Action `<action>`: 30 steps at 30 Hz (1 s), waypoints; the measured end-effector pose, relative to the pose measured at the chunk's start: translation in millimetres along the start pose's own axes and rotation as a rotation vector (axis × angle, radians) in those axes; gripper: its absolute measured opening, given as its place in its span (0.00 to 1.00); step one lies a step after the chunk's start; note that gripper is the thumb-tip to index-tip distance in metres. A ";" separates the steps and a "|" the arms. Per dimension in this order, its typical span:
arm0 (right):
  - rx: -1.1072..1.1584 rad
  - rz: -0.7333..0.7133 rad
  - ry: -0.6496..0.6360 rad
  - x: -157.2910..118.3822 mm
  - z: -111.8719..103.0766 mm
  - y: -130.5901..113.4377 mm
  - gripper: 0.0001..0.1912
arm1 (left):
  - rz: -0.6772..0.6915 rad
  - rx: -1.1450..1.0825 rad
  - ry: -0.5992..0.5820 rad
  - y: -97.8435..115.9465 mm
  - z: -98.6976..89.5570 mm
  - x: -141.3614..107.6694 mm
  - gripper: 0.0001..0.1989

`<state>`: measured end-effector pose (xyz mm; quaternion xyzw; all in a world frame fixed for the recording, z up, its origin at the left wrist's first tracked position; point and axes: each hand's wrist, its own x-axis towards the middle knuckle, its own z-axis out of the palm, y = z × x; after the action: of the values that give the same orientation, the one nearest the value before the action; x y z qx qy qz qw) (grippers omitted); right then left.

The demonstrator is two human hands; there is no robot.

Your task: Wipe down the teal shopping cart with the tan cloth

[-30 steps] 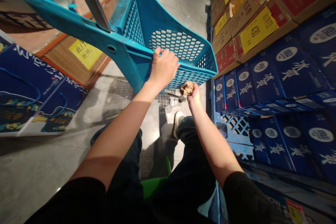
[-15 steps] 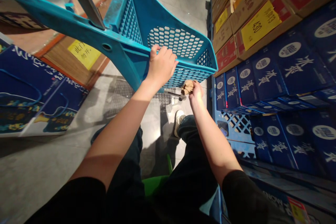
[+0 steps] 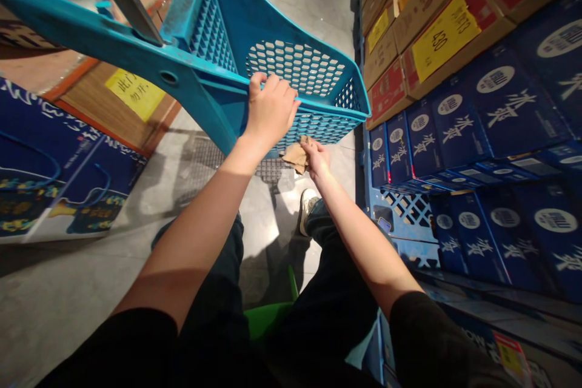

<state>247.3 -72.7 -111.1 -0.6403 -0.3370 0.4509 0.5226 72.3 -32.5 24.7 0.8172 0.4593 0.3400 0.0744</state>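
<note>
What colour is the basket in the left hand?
Turquoise blue basket, best in the head view.

Right stack: navy cartons on a blue plastic pallet
Upper stack: brown cartons, yellow price tags
Wooden panel: yellow notice
Floor: grey tile

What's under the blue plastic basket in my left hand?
Below the blue plastic mesh basket, the right hand holds torn brown paper over grey tiled floor; the floor directly beneath is hidden.

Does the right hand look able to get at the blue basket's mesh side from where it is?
Probably yes: the right hand, pinching crumpled brown paper, sits just below the blue basket's mesh side, and nothing visible lies between them.
</note>
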 end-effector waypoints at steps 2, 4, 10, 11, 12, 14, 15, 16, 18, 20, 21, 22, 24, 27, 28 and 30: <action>-0.122 -0.006 -0.128 -8.5 7.8 -2.2 0.05 | 0.018 -0.007 0.014 0.3 0.5 0.6 0.20; -0.302 -0.079 -0.279 -17.3 16.6 -8.6 0.08 | 0.016 0.032 0.001 1.5 0.4 1.5 0.21; -0.935 -0.599 -0.408 -37.0 20.3 -39.2 0.17 | -0.042 0.086 -0.072 9.2 -5.7 0.7 0.19; -0.963 -0.651 -0.425 -37.9 17.4 -41.9 0.17 | -0.031 0.083 -0.063 9.5 -6.4 0.0 0.18; -0.974 -0.678 -0.454 -37.7 13.6 -43.2 0.17 | -0.019 0.075 -0.053 9.2 -6.6 -0.7 0.18; -0.973 -0.657 -0.512 -33.1 3.3 -41.9 0.14 | 0.003 0.056 -0.029 7.5 -5.7 -1.8 0.17; -0.979 -0.619 -0.520 -28.5 -3.5 -40.0 0.13 | 0.012 0.051 -0.023 6.4 -4.9 -2.2 0.16; -0.993 -0.572 -0.504 -22.8 -11.4 -37.7 0.12 | 0.017 0.053 -0.022 5.3 -4.0 -2.6 0.16; -1.031 -0.475 -0.408 -9.1 -29.5 -32.9 0.12 | 0.021 0.065 -0.026 3.7 -2.7 -3.3 0.17; -1.053 -0.416 -0.306 4.2 -48.3 -28.6 0.10 | 0.032 0.072 -0.019 3.1 -2.5 -4.0 0.17; -1.051 -0.403 -0.259 9.6 -57.2 -26.5 0.09 | 0.041 0.076 -0.015 3.1 -2.8 -4.2 0.18; -1.042 -0.399 -0.217 14.0 -65.4 -24.4 0.08 | 0.048 0.081 -0.013 3.2 -3.3 -4.3 0.18; -1.020 -0.392 -0.138 20.7 -80.1 -20.3 0.07 | 0.051 0.095 -0.024 3.5 -4.3 -3.8 0.19; -0.951 -0.346 0.001 29.2 -100.5 -15.4 0.05 | 0.039 0.090 -0.027 4.2 -4.4 -1.8 0.19; -0.905 -0.328 0.048 32.2 -106.9 -14.6 0.04 | 0.037 0.085 -0.022 4.5 -4.1 -1.0 0.18; -0.800 -0.296 0.124 37.8 -116.7 -14.2 0.03 | 0.026 0.081 -0.018 5.6 -3.5 0.4 0.18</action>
<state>370.2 -78.0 -100.3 -0.7630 -0.5414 0.1659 0.3116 74.2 -36.0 30.0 0.8285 0.4613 0.3147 0.0408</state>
